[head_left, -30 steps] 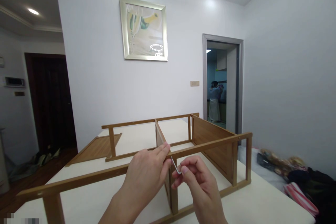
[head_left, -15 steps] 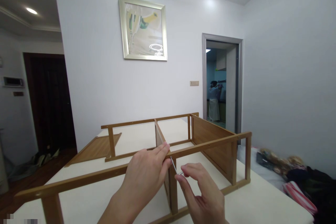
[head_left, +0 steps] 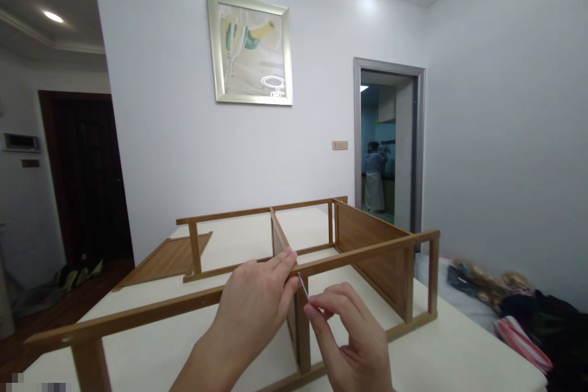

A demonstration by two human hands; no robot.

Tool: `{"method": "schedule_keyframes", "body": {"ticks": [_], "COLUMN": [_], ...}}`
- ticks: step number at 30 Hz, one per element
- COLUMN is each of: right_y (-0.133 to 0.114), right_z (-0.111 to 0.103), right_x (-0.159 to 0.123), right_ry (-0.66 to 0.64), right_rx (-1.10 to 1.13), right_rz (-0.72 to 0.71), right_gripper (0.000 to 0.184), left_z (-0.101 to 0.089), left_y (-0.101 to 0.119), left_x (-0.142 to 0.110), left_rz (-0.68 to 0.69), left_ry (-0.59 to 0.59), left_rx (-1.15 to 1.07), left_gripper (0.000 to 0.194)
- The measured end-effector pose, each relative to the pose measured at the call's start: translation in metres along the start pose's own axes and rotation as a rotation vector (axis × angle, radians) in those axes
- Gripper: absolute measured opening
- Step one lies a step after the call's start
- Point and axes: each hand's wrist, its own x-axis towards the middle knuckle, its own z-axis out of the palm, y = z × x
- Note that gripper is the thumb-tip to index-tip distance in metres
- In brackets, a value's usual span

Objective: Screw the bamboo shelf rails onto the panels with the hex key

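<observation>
My right hand (head_left: 351, 327) pinches a thin metal key (head_left: 303, 285) between thumb and fingertips, just right of the frame's lower centre; the key's far end meets the near rail where a short upright joins it. My left hand (head_left: 255, 297) clasps that same joint, fingers laid over the top of the rail and thumb against its near side, close by the key's tip. The rail belongs to a wooden frame (head_left: 367, 253) lying across the middle and lower part of the view, with a slatless panel (head_left: 367, 233) standing inside its right end. I judge the step in hand to be turning a fastener at this joint, though the fastener itself is hidden from me. The next move, I think, calls for the tip well seated and the left hand bracing the joint as the right one turns. Beneath it all is a white counter (head_left: 463, 343), with a separate wooden panel (head_left: 165, 262) lying at its left. Beyond, heaped cloth (head_left: 523, 343) fills the lower right, a framed picture (head_left: 250, 49) hangs upper centre, and a person (head_left: 375, 177) stands through the doorway (head_left: 389, 64) right of centre.
</observation>
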Motion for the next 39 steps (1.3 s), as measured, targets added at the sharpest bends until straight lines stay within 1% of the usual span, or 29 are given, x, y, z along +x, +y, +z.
{"method": "schedule_keyframes", "body": {"ticks": [5, 9, 17, 22, 26, 29, 32, 35, 39], "right_y": [0.0008, -0.0007, -0.0037, -0.0056, -0.0067, -0.006, -0.0046, -0.0027, 0.0019], "right_z": [-0.0008, -0.0015, -0.0001, 0.0003, -0.0013, -0.0016, -0.0012, -0.0025, -0.0075], "right_x": [-0.0016, -0.001, 0.0015, 0.002, 0.0034, 0.004, 0.0038, 0.0028, 0.0003], "right_ry": [-0.002, -0.023, 0.015, 0.037, 0.002, -0.059, -0.122, -0.152, -0.193], "right_rx": [-0.045, -0.07, -0.1, -0.03, 0.016, 0.06, 0.111, 0.134, 0.125], "right_rz": [-0.08, -0.107, -0.092, -0.021, 0.064, 0.146, 0.207, 0.202, 0.093], "right_gripper": [0.027, 0.033, 0.024, 0.017, 0.011, 0.009, 0.011, 0.014, 0.025], "left_z": [0.0007, -0.001, -0.0004, 0.0001, -0.001, -0.0014, -0.0012, -0.0011, -0.0011], "left_y": [0.0002, 0.0011, 0.0005, 0.0003, 0.0005, 0.0007, 0.0007, 0.0007, 0.0007], "left_x": [0.0001, 0.0008, 0.0009, 0.0009, 0.0005, -0.0002, -0.0007, -0.0005, 0.0005], "left_rz": [-0.004, -0.013, -0.002, -0.002, -0.01, -0.015, -0.007, -0.004, -0.003], "left_ry": [0.005, 0.0, 0.004, 0.013, -0.001, -0.011, -0.009, -0.01, -0.009], "left_rx": [0.002, 0.001, -0.007, -0.013, -0.011, -0.007, -0.01, -0.011, -0.013], "left_gripper": [0.038, 0.038, 0.038, 0.038, 0.038, 0.038, 0.038, 0.038, 0.038]}}
